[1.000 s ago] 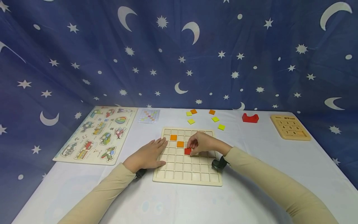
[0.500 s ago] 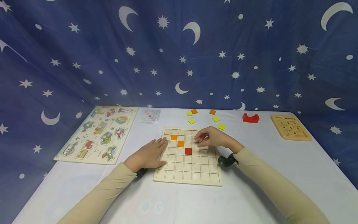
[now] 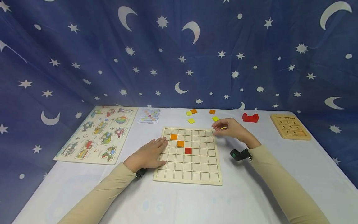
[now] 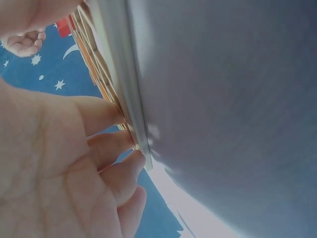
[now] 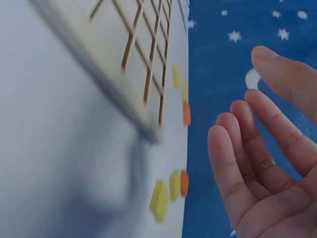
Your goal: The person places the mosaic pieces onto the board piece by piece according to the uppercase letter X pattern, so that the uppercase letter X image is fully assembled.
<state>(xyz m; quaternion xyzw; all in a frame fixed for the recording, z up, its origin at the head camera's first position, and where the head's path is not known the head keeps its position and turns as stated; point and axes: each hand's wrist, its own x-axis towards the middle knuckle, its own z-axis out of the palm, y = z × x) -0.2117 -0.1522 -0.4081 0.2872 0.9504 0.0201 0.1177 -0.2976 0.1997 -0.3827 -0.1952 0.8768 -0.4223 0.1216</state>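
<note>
A pale wooden grid board lies on the table, holding two orange tiles and one red tile on a diagonal in its cells. My left hand rests along the board's left edge with fingers extended; the left wrist view shows its fingertips touching that edge. Above the table, just past the board's back right corner, my right hand hovers with nothing between thumb and fingers. Near it lie a yellow tile and another yellow tile, mostly covered by the hand in the head view.
Further tiles, a yellow one and an orange one among them, lie behind the board. A printed pattern card and a picture puzzle sit left. To the right are a red notched block and a wooden number puzzle.
My right hand has let go of the red tile in the board's cell. It has moved right and away, toward the loose yellow tiles. The left hand has stayed put.
</note>
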